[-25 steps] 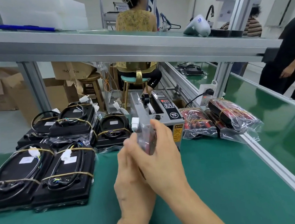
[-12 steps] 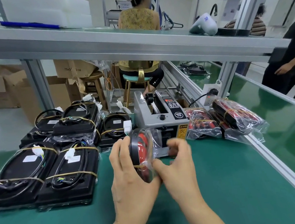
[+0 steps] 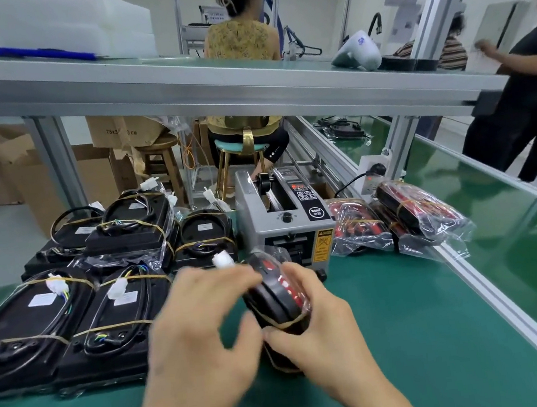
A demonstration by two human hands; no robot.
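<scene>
Clear plastic wraps the black-and-red lamp (image 3: 277,298), held on edge low over the green surface (image 3: 412,338). Its long axis runs from 6 toward 12 o'clock, with the black back facing 9 and the red lens facing 3. The right hand (image 3: 324,335) grips it from the 3 o'clock side, fingers curled round its near end and rim. The left hand (image 3: 202,333), blurred, sits at 9 o'clock with fingers loosely spread; whether it touches the bag I cannot tell. At 12 o'clock, just beyond the lamp's far end, stands the tape dispenser (image 3: 283,221), and the right hand seems better placed to reach it.
</scene>
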